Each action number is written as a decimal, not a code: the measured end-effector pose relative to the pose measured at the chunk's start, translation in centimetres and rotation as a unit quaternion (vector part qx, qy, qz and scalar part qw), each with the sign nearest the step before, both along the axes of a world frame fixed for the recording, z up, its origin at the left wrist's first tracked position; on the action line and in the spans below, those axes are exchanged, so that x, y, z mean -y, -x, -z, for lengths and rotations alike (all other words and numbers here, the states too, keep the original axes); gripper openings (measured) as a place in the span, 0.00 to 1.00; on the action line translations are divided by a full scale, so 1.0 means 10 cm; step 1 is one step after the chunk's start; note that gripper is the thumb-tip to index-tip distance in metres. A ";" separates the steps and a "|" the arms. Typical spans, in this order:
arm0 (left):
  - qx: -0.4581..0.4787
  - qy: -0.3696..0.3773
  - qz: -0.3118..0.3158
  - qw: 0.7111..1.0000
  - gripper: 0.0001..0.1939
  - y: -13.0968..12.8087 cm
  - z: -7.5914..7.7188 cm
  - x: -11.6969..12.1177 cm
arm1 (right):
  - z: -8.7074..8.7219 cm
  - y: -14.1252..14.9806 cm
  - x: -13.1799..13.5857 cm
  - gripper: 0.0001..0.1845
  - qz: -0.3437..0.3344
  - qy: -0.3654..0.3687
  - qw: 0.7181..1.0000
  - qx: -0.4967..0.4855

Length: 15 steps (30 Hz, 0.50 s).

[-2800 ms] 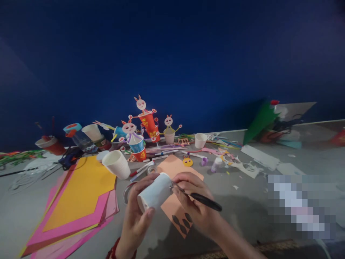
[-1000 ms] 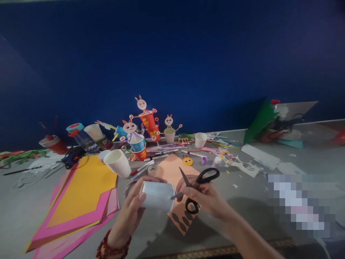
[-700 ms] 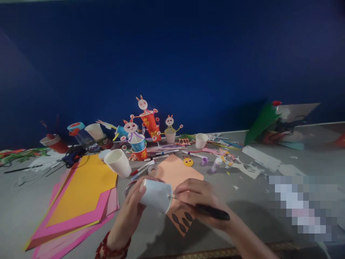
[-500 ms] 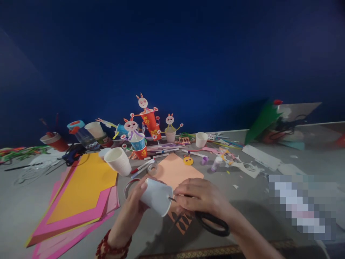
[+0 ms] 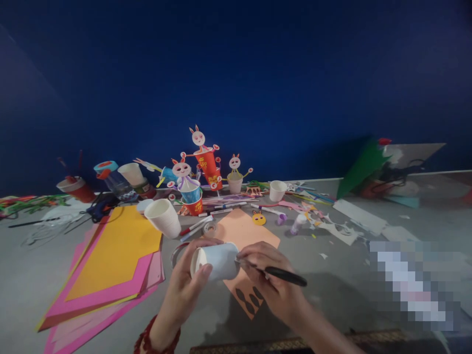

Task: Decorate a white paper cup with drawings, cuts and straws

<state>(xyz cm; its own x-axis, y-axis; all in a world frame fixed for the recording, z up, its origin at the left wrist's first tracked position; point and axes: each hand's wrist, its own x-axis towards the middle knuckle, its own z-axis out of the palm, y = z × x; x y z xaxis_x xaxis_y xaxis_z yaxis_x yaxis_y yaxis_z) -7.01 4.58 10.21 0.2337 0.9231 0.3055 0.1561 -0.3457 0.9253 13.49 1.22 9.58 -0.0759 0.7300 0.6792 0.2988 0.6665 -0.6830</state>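
In my left hand [image 5: 191, 275] I grip a white paper cup [image 5: 218, 260], tipped on its side with its open mouth toward the left. My right hand [image 5: 271, 270] is closed on a pair of scissors [image 5: 285, 276] with black handles. Their blade tip meets the cup's right end; whether it has gone through, I cannot tell. Beneath both hands lies a peach paper sheet [image 5: 239, 226] with leaf-shaped cutouts near its lower corner. A small yellow bunny face [image 5: 258, 218] rests on the sheet's right edge.
Yellow and pink paper sheets [image 5: 110, 255] are stacked at the left. Beside them stands a larger white cup [image 5: 162, 219]. Bunny-faced cup figures [image 5: 191, 194] stand at the back. A glue stick [image 5: 298, 224], a small white cup [image 5: 278, 191] and paper scraps [image 5: 339, 228] lie to the right.
My left hand has turned the cup, so its mouth now faces left and its other end faces the scissors. My right hand has shifted its hold, with the scissors' handles raised and seen edge-on.
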 end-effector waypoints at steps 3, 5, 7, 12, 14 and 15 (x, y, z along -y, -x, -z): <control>0.004 -0.036 0.016 0.999 0.15 0.00 0.02 0.02 | 0.07 0.07 0.00 0.09 0.050 0.049 0.996 -0.060; 0.013 -0.059 0.020 0.998 0.16 -0.02 0.03 0.03 | 0.09 0.10 -0.01 0.10 0.067 0.079 0.991 -0.085; 0.016 -0.080 0.021 0.996 0.17 -0.03 0.05 0.04 | 0.09 0.12 -0.02 0.11 0.075 0.096 0.987 -0.103; -0.010 -0.119 0.033 0.992 0.21 -0.02 0.05 0.03 | 0.06 0.15 -0.03 0.11 0.089 0.113 0.982 -0.121; -0.002 -0.105 0.032 0.994 0.19 -0.01 0.07 0.04 | 0.06 0.15 -0.02 0.10 0.091 0.083 0.988 -0.096; 0.007 -0.089 0.029 0.996 0.17 0.00 0.08 0.04 | 0.05 0.13 -0.01 0.11 0.080 0.059 0.992 -0.075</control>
<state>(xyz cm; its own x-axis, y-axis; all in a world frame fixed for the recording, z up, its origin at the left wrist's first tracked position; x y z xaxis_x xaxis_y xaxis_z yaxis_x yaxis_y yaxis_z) -7.01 4.19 9.44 0.2795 0.8390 0.4669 0.1190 -0.5128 0.8502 12.15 1.36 9.11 0.1438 0.7996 0.5831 0.2835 0.5312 -0.7984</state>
